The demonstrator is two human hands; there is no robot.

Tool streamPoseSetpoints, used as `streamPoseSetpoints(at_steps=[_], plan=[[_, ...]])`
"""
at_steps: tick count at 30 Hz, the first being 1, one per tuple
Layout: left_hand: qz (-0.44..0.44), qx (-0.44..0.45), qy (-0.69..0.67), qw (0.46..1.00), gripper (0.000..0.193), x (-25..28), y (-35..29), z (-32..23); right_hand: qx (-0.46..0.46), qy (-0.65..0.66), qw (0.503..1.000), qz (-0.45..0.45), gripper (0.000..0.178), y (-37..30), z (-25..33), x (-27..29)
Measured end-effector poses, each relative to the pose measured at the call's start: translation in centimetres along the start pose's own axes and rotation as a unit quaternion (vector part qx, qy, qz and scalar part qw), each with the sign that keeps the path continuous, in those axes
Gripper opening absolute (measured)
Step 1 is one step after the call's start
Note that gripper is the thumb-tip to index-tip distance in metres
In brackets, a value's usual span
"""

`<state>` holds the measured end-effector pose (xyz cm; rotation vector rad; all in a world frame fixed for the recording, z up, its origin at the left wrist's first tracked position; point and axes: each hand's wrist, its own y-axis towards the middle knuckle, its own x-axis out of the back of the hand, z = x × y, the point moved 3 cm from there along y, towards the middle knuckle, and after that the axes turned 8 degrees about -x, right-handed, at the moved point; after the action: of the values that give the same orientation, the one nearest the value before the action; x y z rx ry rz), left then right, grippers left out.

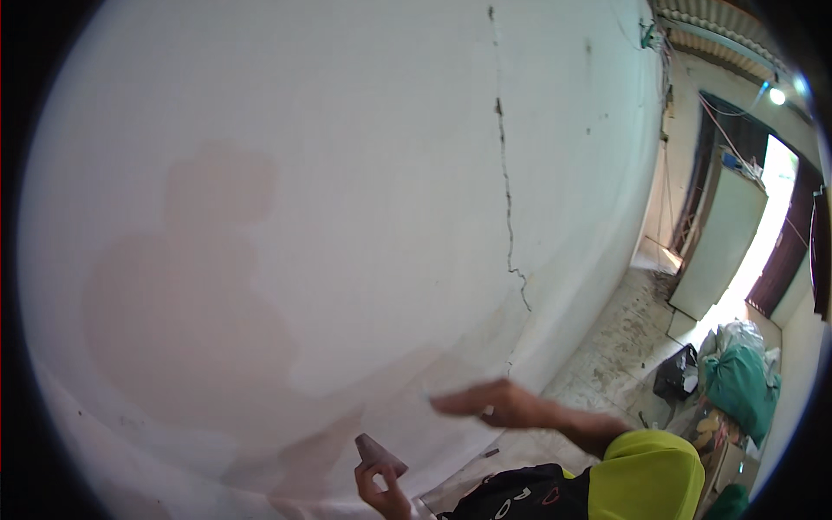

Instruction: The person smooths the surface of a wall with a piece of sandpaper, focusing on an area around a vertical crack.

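Observation:
My left hand (pixel 381 492), low in the middle of the view, pinches a small, stiff brown-grey piece that looks like folded sandpaper (pixel 379 453) between thumb and fingers. To its upper right my right hand (pixel 487 401) is raised in front of the wall, its fingers stretched out to the left and blurred by motion. A small pale patch shows at its underside; I cannot make out what it is. Both hands are near a large white wall (pixel 373 173), with a dark, jagged crack (pixel 506 173) running down it. My shadow falls across the wall's left side.
Tiled floor (pixel 620 329) with dirt marks runs along the wall to the right. Green sacks (pixel 741 381) and a black bag (pixel 676 373) lie there. A pale upright panel (pixel 724 238) leans near a bright doorway. A small dark object (pixel 491 452) lies near the wall's foot.

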<state>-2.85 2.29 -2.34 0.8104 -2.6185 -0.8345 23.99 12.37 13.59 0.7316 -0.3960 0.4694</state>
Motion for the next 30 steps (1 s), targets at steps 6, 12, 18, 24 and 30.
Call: streamPoseSetpoints(at_steps=[6,12,18,24,30], plan=[[0.090,-0.084,-0.001,0.992,0.024,1.7,2.8,-1.9,0.146,-0.367,0.833,-0.387,0.059,8.8,0.2,10.1],[0.085,-0.069,-0.024,0.994,0.025,0.5,1.2,-2.4,0.357,-0.480,0.745,-0.296,0.037,12.1,-6.1,7.5],[0.061,-0.154,0.047,0.985,0.020,1.1,0.1,-2.5,0.288,-0.499,0.735,-0.358,0.057,21.0,4.5,21.4],[0.038,-0.099,-0.007,0.994,0.019,0.9,0.4,-2.0,0.299,-0.414,0.751,-0.419,0.063,25.5,10.4,19.3],[0.026,-0.099,-0.032,0.994,0.019,0.3,-1.2,-0.8,0.542,-0.546,0.636,-0.060,0.034,18.8,6.0,3.9]])
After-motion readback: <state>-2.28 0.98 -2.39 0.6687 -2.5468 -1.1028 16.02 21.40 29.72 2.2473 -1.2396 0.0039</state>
